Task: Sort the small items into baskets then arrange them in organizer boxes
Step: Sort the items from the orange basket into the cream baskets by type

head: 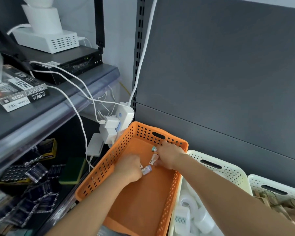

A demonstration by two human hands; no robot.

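Both hands inside orange basket (162,198). Left hand (129,169) closed around small vial (146,170), far-left zone. Right hand (169,155) pinching small packets (154,158) near far wall. Cream basket (228,169) just beside, right.

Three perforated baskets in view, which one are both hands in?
The orange basket, leftmost of the three. Left hand and right hand both reach inside it; the two cream baskets to its right have no hands in them.
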